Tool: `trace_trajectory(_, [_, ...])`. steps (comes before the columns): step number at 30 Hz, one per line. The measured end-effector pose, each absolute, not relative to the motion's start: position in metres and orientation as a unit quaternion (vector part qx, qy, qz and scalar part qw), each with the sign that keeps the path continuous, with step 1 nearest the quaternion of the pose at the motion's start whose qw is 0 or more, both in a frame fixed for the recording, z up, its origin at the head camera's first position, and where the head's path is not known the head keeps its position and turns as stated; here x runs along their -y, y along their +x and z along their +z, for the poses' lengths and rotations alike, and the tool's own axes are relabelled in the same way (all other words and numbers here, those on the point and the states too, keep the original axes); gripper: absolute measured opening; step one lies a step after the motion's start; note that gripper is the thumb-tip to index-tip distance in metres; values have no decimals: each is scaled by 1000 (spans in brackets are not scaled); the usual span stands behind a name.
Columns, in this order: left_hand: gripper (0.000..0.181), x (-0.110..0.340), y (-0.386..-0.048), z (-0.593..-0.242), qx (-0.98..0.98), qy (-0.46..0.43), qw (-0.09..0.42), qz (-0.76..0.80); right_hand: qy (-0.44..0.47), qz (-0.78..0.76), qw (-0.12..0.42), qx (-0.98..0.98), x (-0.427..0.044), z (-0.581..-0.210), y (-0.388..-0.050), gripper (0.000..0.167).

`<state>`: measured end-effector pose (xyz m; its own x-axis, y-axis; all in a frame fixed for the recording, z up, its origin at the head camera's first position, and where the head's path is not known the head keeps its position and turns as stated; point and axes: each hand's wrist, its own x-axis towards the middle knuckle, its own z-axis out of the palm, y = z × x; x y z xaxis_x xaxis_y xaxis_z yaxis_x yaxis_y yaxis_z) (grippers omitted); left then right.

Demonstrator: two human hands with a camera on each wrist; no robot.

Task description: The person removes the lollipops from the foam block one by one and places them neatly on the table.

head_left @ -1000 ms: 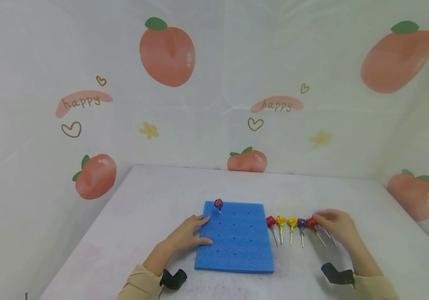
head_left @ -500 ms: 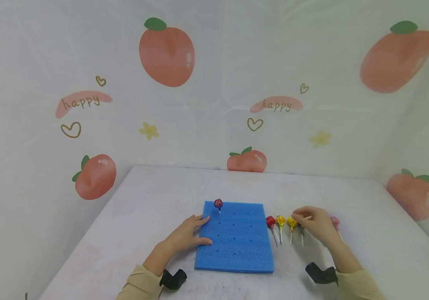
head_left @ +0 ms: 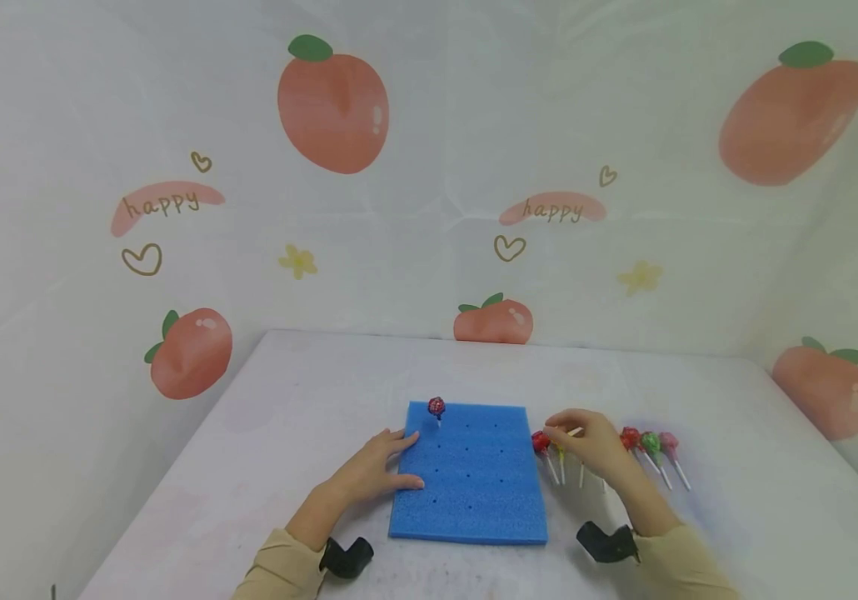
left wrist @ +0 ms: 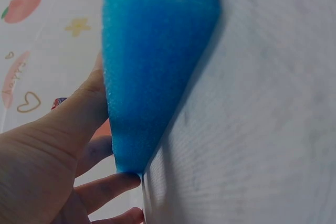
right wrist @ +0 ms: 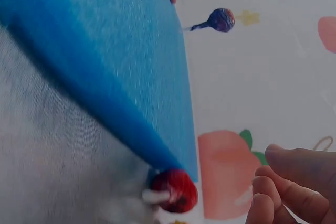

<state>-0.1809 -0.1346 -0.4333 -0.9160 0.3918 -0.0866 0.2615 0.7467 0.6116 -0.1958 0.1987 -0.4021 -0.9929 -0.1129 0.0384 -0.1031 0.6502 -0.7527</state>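
Observation:
My left hand (head_left: 369, 468) lies spread at the left edge of a blue foam board (head_left: 485, 521) pierced with small holes. Its thumb and fingertips touch that edge. One dark red wrapped lollipop (head_left: 436, 407) stands upright in the board's back left part. Right of the board, my right hand (head_left: 596, 442) hovers over a row of lollipops, its thumb close to the bent fingers. Nothing shows between them in the right wrist view. A red lollipop (right wrist: 176, 190) lies against the board's right edge. Several others in the row's middle are partly hidden under that hand.
At the right end of the row lie a red lollipop (head_left: 630, 438), a green lollipop (head_left: 650, 442) and a pink lollipop (head_left: 669, 442), sticks toward me. The white table (head_left: 324, 375) backs onto a fruit-printed curtain (head_left: 399, 250).
My right hand has moved left along the lollipop row, uncovering the red, green and pink ones and covering those nearer the board. My left hand and the board have stayed in place.

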Motion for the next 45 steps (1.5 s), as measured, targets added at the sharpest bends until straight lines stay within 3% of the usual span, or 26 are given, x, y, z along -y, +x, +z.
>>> trace_trajectory(18, [76,135,-182,-435,-928,179,103,309,-128,-432,-18,-892,-140,-410,-208,18])
trace_trajectory(32, [76,135,-182,-435,-929,176,105,308,-160,-468,9,-869,-101,-420,-217,29])
trace_trajectory(45, [75,136,-183,-435,-926,185,102,312,-136,-515,48,-845,-76,-427,-222,38])
